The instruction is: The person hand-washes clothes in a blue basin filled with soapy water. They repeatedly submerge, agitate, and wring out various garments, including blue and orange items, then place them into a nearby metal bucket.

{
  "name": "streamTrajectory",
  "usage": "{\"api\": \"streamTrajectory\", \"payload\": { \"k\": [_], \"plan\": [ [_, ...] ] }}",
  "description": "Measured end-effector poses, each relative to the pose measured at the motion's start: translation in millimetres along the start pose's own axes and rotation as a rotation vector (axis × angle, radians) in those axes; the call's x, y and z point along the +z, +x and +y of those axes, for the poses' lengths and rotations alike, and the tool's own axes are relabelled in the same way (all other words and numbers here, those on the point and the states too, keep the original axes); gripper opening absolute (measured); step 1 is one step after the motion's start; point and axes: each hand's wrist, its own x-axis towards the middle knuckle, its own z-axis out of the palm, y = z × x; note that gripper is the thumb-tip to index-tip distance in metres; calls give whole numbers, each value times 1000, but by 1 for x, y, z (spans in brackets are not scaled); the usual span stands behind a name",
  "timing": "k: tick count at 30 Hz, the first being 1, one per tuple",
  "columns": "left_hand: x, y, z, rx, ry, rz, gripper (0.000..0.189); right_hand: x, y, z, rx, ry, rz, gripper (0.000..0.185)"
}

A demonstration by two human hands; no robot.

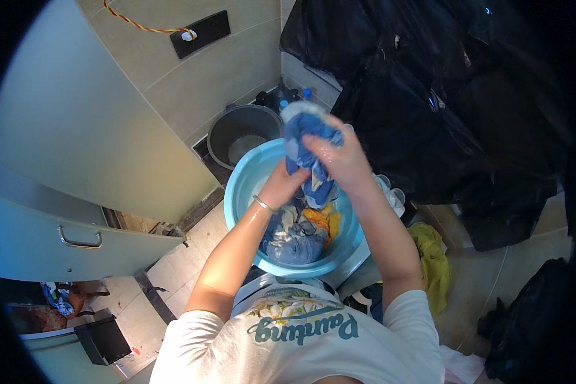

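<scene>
Over a light blue plastic basin (236, 192), both my hands grip a wet blue cloth garment (297, 129) with a pale edge. My right hand (338, 153) clasps its upper part, slightly blurred. Lower down, my left hand (283, 185), with a metal bangle at the wrist, holds the bunched fabric. Beneath them, blue-grey wet clothes (295, 245) and an orange-yellow cloth (329, 221) lie in the basin. The cloth hides parts of my fingers.
A dark grey bucket (245, 127) stands behind the basin, near bottles with blue caps (307, 93). Black plastic sheeting (427, 96) hangs at the right. A yellow-green cloth (431, 264) lies beside my right arm. A door with a metal handle (80, 242) is at the left.
</scene>
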Motion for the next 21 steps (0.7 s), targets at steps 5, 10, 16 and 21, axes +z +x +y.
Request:
{"api": "streamTrajectory", "payload": {
  "k": [5, 10, 16, 21],
  "plan": [
    [-15, -6, -13, -263, -594, 103, 33, -27, 12, 12, -26, 380, 76, 27],
    [-23, 1, -41, -483, -1208, 265, 45, 18, -32, 72, -292, -513, -56, 29],
    [-1, -22, -82, -429, -1092, 137, 37, 56, -51, 130, -229, -543, 114, 20],
    [3, -30, -106, -647, -789, 271, 32, 48, -37, 142, -75, -529, 246, 20]
  ]
}}
